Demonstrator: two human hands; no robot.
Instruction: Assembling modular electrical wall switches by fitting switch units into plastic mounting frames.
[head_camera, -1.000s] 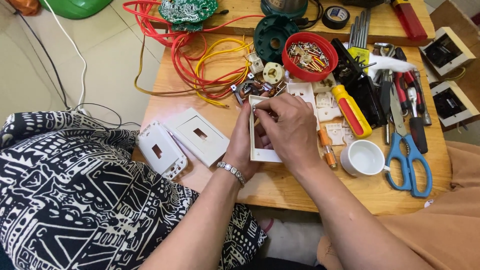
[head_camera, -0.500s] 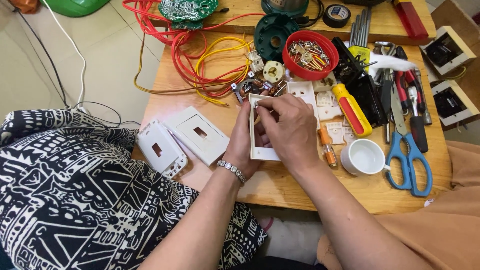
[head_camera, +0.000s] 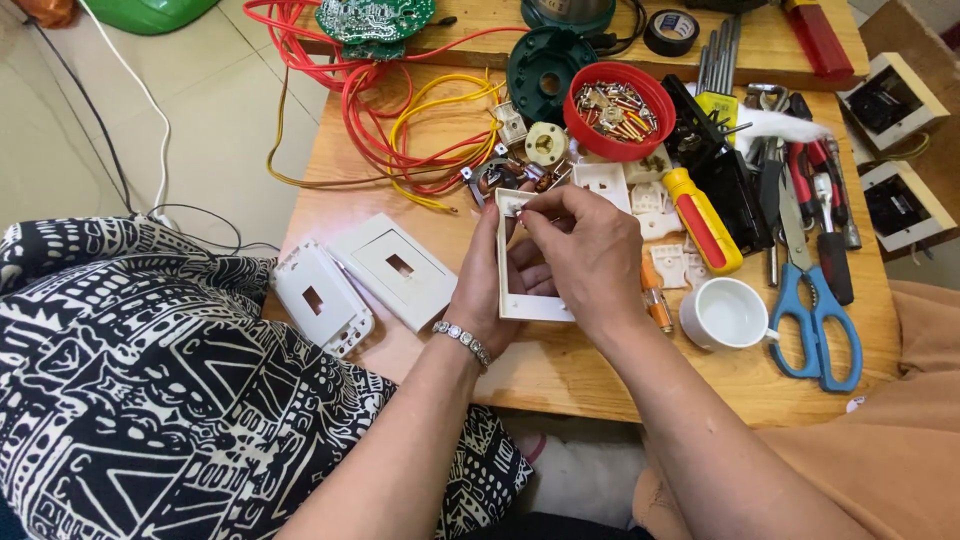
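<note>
My left hand holds a white rectangular switch frame upright from behind, above the wooden table. My right hand covers the frame's right side, its thumb and forefinger pinched at the frame's top edge on a small white part. Left of the hands lie two white switch cover plates, each with a small rectangular slot. A bracelet circles my left wrist.
Right of the hands are a white cup, blue scissors, a red-and-yellow screwdriver and pliers. Behind them sit a red bowl of screws, tangled red and yellow wires, a green round part and small white plastic pieces.
My right fingers have shifted slightly along the frame's top edge. Both hands and the frame stay in about the same place.
</note>
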